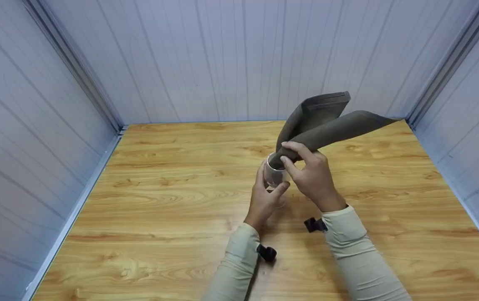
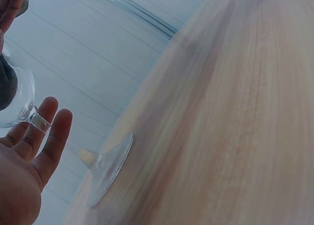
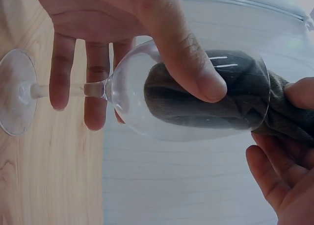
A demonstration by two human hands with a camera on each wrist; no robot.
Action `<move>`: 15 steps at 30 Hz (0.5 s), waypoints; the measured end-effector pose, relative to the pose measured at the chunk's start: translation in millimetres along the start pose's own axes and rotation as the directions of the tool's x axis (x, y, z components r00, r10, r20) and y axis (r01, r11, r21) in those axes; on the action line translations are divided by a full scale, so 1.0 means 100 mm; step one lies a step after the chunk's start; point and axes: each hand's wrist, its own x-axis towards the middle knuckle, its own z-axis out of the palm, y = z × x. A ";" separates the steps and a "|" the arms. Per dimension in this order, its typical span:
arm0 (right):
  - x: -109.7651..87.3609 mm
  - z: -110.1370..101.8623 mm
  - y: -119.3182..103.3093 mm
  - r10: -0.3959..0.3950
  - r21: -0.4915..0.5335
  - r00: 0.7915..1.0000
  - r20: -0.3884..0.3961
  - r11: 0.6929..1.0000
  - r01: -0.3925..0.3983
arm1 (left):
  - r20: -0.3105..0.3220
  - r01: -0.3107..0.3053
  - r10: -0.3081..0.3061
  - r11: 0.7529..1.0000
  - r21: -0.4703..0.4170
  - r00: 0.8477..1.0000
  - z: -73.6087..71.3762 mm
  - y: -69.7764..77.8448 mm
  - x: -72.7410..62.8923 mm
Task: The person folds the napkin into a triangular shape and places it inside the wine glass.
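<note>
A clear stemmed wine glass [image 1: 276, 177] is gripped by my left hand [image 1: 263, 202], its thumb across the bowl and its fingers behind the bowl and stem. In the left wrist view, the round foot [image 2: 111, 176] shows right at the wooden tabletop. A dark grey-brown cloth napkin [image 1: 340, 128] has its bunched lower end inside the bowl, as the right wrist view shows through the glass. Two folded wings of cloth fan up and to the right above the rim. My right hand [image 1: 314, 177] pinches the napkin just above the rim between thumb and fingers.
A wooden table [image 1: 160, 217] extends around both hands. White panelled walls [image 1: 222, 58] enclose its back and sides. Small black wrist cameras, the left one [image 1: 267, 253] and the right one [image 1: 314, 225], stick out at the cuffs.
</note>
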 end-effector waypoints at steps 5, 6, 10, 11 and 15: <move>-0.02 0.02 -0.03 -0.042 -0.133 0.999 -0.003 0.990 0.041 | -0.001 0.019 -0.019 1.000 0.005 1.000 0.00 0.00 -0.01; -0.02 0.02 -0.04 -0.049 -0.161 0.999 -0.001 0.986 0.048 | 0.000 0.021 -0.021 1.000 0.003 1.000 0.00 0.00 -0.01; -0.03 0.03 -0.06 -0.064 -0.235 0.998 0.009 0.970 0.064 | 0.001 0.022 -0.021 1.000 -0.004 1.000 -0.01 0.00 -0.01; -0.03 0.03 -0.07 -0.064 -0.242 0.998 0.011 0.968 0.065 | 0.001 0.021 -0.021 1.000 -0.008 1.000 -0.01 0.00 -0.01; -0.04 0.03 -0.09 -0.059 -0.266 0.998 0.028 0.962 0.064 | -0.001 0.028 -0.028 1.000 -0.005 1.000 -0.01 0.00 -0.01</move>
